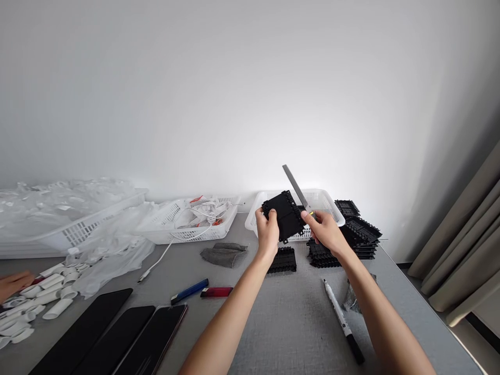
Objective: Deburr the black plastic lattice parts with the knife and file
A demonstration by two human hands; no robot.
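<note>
My left hand [267, 233] is closed on a flat black plastic panel [287, 216] with notched, toothed edges, its thumb lying across the face. In my right hand [325, 229] is a flat metal file [296, 186], gripped by its handle, the blade pointing up and to the left. The blade passes close by the panel's right edge; whether they touch I cannot tell. Below my hands, another black panel [284, 259] lies on the table. Stacked black panels [361, 232] stand to the right of my right hand, and more [321, 255] lie under it.
A white basket [253, 208] stands behind my hands. Left of it are a basket [164, 234] with cables, a grey cloth [223, 255], blue [189, 291] and red [216, 292] lighters, phones [152, 338] and white tubes [58, 307]. A marker [339, 315] lies right. Another person's hand [15, 284] shows far left.
</note>
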